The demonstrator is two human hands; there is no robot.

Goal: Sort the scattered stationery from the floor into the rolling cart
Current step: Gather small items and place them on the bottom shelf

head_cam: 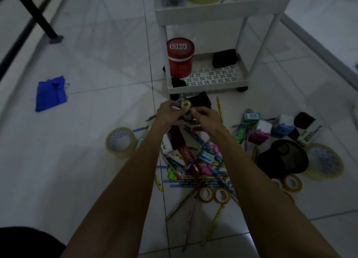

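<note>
Our left hand [168,113] curls its fingers around a small cluster of items, a yellow-hubbed tape roll [187,103] among them; our right hand [206,116] pinches at the same cluster with fingertips nearly closed. We hold it just in front of the white rolling cart [208,86], above the pile of pencils [201,172] and tape rolls. A red canister [180,57] stands on the cart's bottom shelf.

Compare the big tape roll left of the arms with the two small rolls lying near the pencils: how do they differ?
The big tape roll is far wider and taller than the small tape rolls. The big roll lies alone on bare tile left of the left forearm; the small rolls lie side by side against the pencils. All are yellowish, translucent, and flat on the floor.
</note>
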